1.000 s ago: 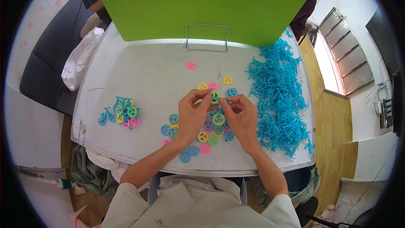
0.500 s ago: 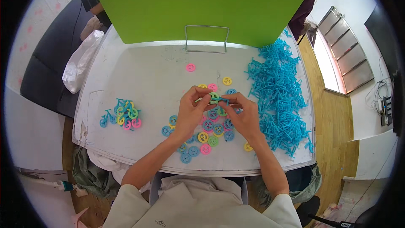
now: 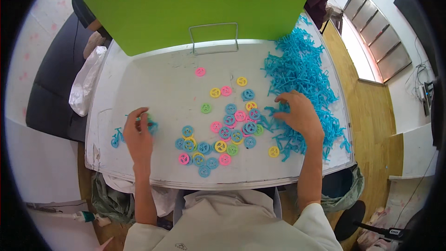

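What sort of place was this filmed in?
Probably a small indoor workshop: a white table bears a heap of blue parts and many loose coloured wheels.

Your spoked wheels (image 3: 204, 171) are smooth plastic; the blue forked parts (image 3: 302, 81) are plastic with a slight sheen. Your tabletop (image 3: 158, 83) is smooth but scuffed, the green panel (image 3: 190, 2) matt, the wire bracket (image 3: 213, 25) bare metal, your shirt (image 3: 227, 223) matt cloth.
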